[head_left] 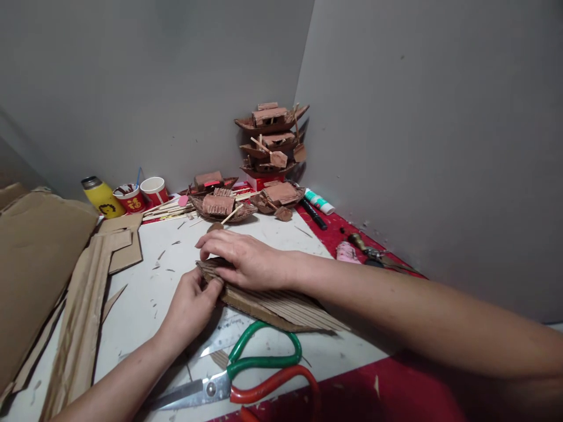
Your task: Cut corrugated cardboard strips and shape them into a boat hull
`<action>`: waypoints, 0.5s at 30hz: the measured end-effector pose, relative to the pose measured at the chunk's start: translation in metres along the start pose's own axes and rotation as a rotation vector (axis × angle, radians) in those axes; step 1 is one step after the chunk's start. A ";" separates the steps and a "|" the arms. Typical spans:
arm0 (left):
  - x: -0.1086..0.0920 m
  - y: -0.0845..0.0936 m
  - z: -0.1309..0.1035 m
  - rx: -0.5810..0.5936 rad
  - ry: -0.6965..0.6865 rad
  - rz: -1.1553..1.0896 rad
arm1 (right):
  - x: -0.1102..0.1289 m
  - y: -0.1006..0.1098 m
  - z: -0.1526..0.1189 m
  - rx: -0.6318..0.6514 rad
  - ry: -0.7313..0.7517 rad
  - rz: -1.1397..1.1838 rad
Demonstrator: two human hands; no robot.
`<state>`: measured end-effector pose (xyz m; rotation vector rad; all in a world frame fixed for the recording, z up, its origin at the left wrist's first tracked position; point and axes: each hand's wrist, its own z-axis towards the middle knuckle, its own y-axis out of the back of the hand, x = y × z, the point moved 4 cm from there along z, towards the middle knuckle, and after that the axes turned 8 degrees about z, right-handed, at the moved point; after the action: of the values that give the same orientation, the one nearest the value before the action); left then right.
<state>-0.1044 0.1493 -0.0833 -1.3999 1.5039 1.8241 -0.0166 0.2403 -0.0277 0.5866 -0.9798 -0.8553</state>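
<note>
A pointed, hull-shaped piece of corrugated cardboard [281, 305], with its ridged side showing, lies at a slant across the white work surface. My left hand [196, 299] pinches its near edge close to the left tip, thumb on the strip along the side. Over the same end bends my right hand [244, 258], its thumb against the ridges and its fingers curled around the far edge; some fingertips are hidden. My right forearm covers part of the cardboard's far side. Just in front lie scissors [217, 390] with one green and one red handle, blades toward the lower left.
Finished cardboard boats [220, 205] stand at the back, several stacked in the corner. Left of them are paper cups [153, 190], a yellow bottle [103, 196] and thin sticks [165, 210]. Cardboard sheets [39, 252] fill the left side. A marker [314, 215] and glue tube [319, 201] lie right.
</note>
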 end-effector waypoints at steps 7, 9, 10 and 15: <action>0.004 -0.005 0.002 0.111 0.016 -0.205 | -0.006 -0.003 -0.003 0.004 -0.073 0.002; 0.005 -0.004 0.003 0.126 0.016 -0.217 | -0.009 -0.001 -0.003 0.009 -0.071 0.062; 0.004 -0.003 0.002 0.119 0.011 -0.211 | -0.010 0.002 -0.002 0.002 -0.066 0.096; -0.014 0.019 -0.008 -0.200 -0.095 -0.094 | -0.013 0.043 0.001 -0.131 -0.125 0.238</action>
<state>-0.1100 0.1396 -0.0610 -1.4245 1.2163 1.9967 -0.0060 0.2750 -0.0009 0.3004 -1.0742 -0.7428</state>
